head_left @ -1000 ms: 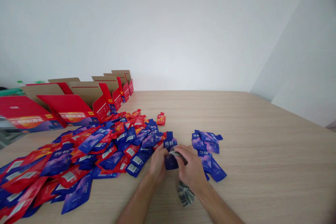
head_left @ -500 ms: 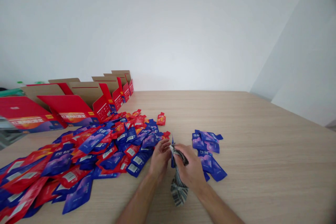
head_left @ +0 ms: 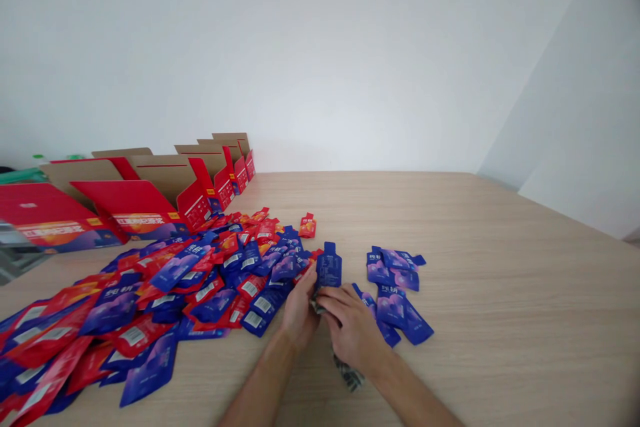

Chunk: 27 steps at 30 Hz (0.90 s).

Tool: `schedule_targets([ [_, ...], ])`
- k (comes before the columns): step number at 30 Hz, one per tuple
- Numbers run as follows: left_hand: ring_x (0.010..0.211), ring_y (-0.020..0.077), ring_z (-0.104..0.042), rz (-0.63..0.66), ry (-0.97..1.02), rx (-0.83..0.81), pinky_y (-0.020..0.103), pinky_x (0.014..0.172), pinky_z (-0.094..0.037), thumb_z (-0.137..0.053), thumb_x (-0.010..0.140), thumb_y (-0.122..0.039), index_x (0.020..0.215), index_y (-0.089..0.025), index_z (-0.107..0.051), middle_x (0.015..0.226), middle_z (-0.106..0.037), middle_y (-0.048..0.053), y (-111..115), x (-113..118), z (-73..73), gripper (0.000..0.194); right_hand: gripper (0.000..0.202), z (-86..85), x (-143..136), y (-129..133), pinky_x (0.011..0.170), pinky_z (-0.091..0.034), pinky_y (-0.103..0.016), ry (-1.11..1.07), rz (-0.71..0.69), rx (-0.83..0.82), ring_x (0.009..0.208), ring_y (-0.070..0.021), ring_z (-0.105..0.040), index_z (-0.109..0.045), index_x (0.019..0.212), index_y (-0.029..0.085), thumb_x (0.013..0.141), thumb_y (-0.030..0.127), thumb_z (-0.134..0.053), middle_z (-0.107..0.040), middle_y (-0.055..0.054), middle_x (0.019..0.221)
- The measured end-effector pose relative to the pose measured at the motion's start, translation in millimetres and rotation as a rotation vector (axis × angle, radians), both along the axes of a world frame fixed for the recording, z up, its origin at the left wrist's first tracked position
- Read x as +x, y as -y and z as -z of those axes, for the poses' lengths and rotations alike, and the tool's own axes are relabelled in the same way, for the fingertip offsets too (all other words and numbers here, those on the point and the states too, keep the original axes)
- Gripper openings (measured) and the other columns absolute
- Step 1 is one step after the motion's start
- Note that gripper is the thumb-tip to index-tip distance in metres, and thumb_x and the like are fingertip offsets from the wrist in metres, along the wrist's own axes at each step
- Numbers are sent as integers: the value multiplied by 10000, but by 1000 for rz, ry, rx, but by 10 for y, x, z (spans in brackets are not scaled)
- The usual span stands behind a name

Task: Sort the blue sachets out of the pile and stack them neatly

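Near the middle of the table, my left hand [head_left: 301, 310] grips a blue pouch [head_left: 329, 269] by its lower left side. The pouch is held up with its narrow neck at the top and small print facing me. My right hand [head_left: 354, 327] is closed on a striped grey cloth [head_left: 350, 375], pressing it against the pouch's lower part; the cloth's loose end hangs below the hand. Both hands hide the pouch's bottom. Just right of my right hand lies a small group of blue pouches [head_left: 393, 305] with purple pictures.
A large heap of red and blue pouches [head_left: 195, 280] spreads over the left of the table. Behind it stand several open red cartons [head_left: 145, 207] with raised flaps. One red pouch [head_left: 307, 225] lies apart beyond the heap. A white wall [head_left: 350, 60] rises behind the table [head_left: 500, 267].
The blue pouch has turned from edge-on to its flat printed side. My right hand and the cloth have moved down to its lower part, showing more of the blue pouches on the right.
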State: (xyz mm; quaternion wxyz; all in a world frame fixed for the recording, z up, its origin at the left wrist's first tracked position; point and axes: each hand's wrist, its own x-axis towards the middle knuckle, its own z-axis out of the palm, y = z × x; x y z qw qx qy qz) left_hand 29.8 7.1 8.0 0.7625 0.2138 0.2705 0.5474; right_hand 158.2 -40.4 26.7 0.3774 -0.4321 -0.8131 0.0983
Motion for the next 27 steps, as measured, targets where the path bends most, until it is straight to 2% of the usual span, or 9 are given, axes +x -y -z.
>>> schedule_targets([
  [4,899,163,-643,82,44,0,248,805,-495,-625,866,-354,1111,-150,-677,1050,-703,66,44,49,-84,323,322,24,101,-85,913,-494,-427,-48,203,102,1031,-235,-558,-649,1150,220,912,83,-480,-643,-77,1196],
  [9,887,159,-640,90,40,55,265,850,-487,-602,868,-385,1027,-164,-696,988,-706,42,58,35,-110,288,350,29,23,-25,899,-503,-382,31,15,56,1019,-216,-570,-646,1161,246,898,74,-492,-662,-49,1164],
  [10,896,166,-644,88,27,50,274,860,-486,-601,867,-396,1034,-162,-696,995,-708,46,60,34,-101,303,348,33,15,-24,893,-504,-376,33,12,47,1015,-214,-575,-649,1155,249,897,74,-492,-668,-46,1153],
  [12,960,194,-645,90,-6,34,298,897,-477,-597,868,-412,1080,-155,-691,1052,-709,64,72,45,-84,346,325,44,48,-60,904,-500,-383,-4,93,70,1029,-217,-579,-650,1151,239,908,93,-492,-668,-54,1163],
  [16,1107,261,-608,125,-76,24,361,985,-436,-596,863,-440,1120,-129,-693,1162,-692,103,117,96,-68,416,267,60,232,-201,971,-466,-440,-127,351,163,1084,-237,-568,-651,1152,210,939,173,-495,-659,-87,1181],
  [18,1124,270,-601,121,-89,22,368,994,-430,-593,864,-439,1105,-122,-700,1155,-696,108,125,104,-62,413,265,53,273,-221,984,-455,-447,-154,382,159,1092,-238,-565,-646,1156,204,942,183,-491,-659,-93,1174],
  [20,1102,260,-612,97,-86,8,354,972,-443,-595,864,-430,1101,-127,-700,1130,-705,103,111,88,-59,399,268,32,231,-180,975,-458,-436,-149,318,128,1081,-235,-570,-644,1152,204,939,174,-486,-657,-93,1179],
  [24,957,219,-651,57,-44,21,308,863,-481,-591,861,-406,1029,-142,-710,1018,-723,80,49,26,-88,335,301,-41,23,3,922,-476,-393,-76,89,5,1028,-224,-584,-658,1118,218,892,103,-497,-670,-77,1151],
  [27,832,181,-646,49,-43,69,264,749,-483,-589,830,-321,954,-134,-710,958,-718,72,37,-2,-122,255,320,-99,-61,100,890,-479,-362,-62,18,-63,996,-211,-584,-668,1081,228,862,64,-503,-685,-56,1099],
])
